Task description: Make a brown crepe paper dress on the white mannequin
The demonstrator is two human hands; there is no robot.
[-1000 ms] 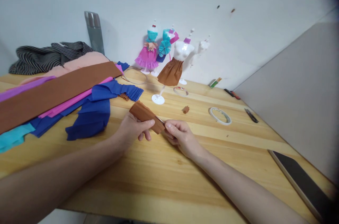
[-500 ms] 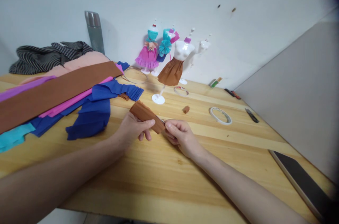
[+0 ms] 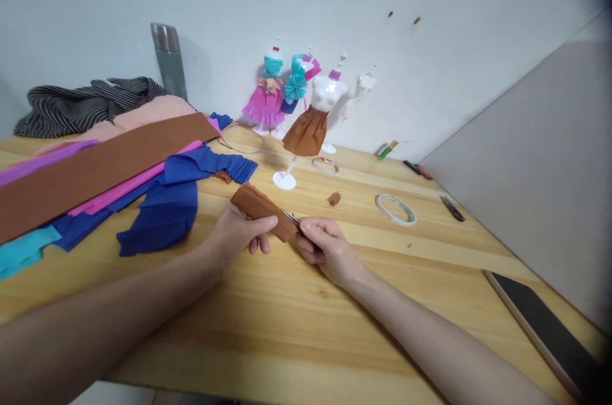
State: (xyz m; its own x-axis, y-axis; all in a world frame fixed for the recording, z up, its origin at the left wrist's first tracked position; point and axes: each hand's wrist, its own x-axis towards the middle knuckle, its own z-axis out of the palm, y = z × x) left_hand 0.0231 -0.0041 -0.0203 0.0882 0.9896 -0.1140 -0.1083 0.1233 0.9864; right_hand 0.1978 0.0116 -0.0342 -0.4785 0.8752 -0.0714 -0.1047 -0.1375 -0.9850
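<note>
Between thumb and fingers, my left hand (image 3: 241, 229) grips a folded strip of brown crepe paper (image 3: 258, 204) above the table. My right hand (image 3: 322, 242) is closed around a small pair of scissors (image 3: 292, 219), its handles mostly hidden by the fingers. The blades lie at the right end of the brown paper. Just behind the hands stands a white mini mannequin (image 3: 329, 94) with a pleated brown skirt (image 3: 306, 131). A small brown scrap (image 3: 334, 199) rests on the table beyond my right hand.
Left are crepe paper sheets, brown (image 3: 105, 169) and blue (image 3: 160, 220) among them. Dressed mannequins (image 3: 265, 102) and a flask (image 3: 169, 64) stand by the wall. A tape roll (image 3: 396, 210), a cutter knife (image 3: 452, 208) and a dark tablet-like slab (image 3: 535, 328) lie right.
More of the scissor blades shows now at the paper's right end. Both hands keep nearly the same place, and the whole view has shifted slightly.
</note>
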